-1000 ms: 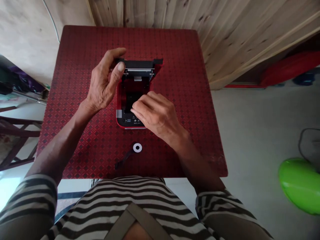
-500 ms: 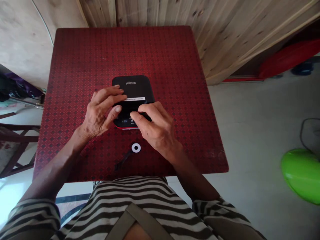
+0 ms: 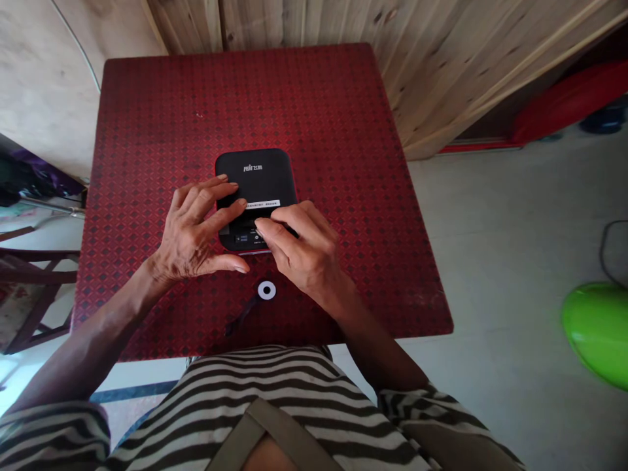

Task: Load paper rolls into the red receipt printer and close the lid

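A black box-shaped device (image 3: 255, 180) with rounded corners and pale "FEIE" lettering lies on the red patterned table (image 3: 314, 124). It looks like a small label or receipt printer. A white strip label (image 3: 263, 204) crosses its middle. My left hand (image 3: 193, 229) is open, its fingertips over the device's left side and its thumb stretched out past the near edge. At the near right part of the device, my right hand (image 3: 304, 245) has thumb and fingers pinched together; what is between them is hidden. Below the device lies a white ring (image 3: 267, 290) with a dark centre and a dark strip (image 3: 240, 318) beside it.
Wooden panelling (image 3: 314, 23) runs along the table's far edge. Part of a dark wooden chair (image 3: 36, 288) stands at the left. On the floor to the right is a bright green round object (image 3: 601, 333), and a red object (image 3: 574, 101) lies farther back.
My left thumb has swung off the device toward me and the left fingers have spread. My right hand stays pinched at the same spot. The view has shifted slightly.
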`<state>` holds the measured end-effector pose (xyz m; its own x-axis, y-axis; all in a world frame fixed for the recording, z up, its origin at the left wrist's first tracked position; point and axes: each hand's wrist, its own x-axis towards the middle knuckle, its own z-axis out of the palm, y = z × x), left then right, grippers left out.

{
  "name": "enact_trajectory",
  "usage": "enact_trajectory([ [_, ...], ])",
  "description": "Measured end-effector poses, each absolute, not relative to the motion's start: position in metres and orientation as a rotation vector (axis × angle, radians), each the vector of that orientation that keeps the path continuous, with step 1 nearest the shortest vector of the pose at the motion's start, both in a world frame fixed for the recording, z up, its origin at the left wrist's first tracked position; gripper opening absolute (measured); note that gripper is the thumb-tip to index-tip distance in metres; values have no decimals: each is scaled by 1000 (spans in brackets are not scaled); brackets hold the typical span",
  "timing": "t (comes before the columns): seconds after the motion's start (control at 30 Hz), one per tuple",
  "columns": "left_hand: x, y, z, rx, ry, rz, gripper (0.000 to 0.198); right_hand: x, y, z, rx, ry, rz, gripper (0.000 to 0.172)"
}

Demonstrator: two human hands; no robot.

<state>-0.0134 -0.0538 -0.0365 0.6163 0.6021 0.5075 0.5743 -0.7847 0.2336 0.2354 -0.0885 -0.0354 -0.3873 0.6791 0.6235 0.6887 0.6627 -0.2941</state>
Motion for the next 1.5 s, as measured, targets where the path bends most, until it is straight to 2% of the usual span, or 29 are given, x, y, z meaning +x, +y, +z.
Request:
enact_trajectory([
  [0.17, -13, -54, -38, 2780, 1042, 880, 94, 236, -89, -33, -1012, -2119, -1, 17],
  [0.37, -11, -77, -43, 2627, 1246, 959, 79, 251, -93, -34, -1096, -1831, 136, 22],
  [0.47, -13, -95, -50, 2554, 1384, 1113, 70, 259, -93, -51, -1223, -1626, 325, 16],
  [0.6, -16, -104, -61, 2693, 1356, 1138, 61, 259, -88, -85, -1302, -1598, 549, 21],
  [0.77, -14, -102, -69, 2659, 1357, 1186, 65, 254, -84, -107, -1259, -1679, 481, 21],
  [1.07, -18, -99, -68, 2752, 1335, 1152, 71, 252, -83, -113, -1243, -1771, 394, 26],
  [1.37, -24, -96, -63, 2636, 1325, 1165, 67, 252, -84, -112, -1267, -1788, 417, 29],
  [1.5, -23, -96, -60, 2572, 1378, 1097, 54, 252, -84, -112, -1258, -1773, 409, 32],
])
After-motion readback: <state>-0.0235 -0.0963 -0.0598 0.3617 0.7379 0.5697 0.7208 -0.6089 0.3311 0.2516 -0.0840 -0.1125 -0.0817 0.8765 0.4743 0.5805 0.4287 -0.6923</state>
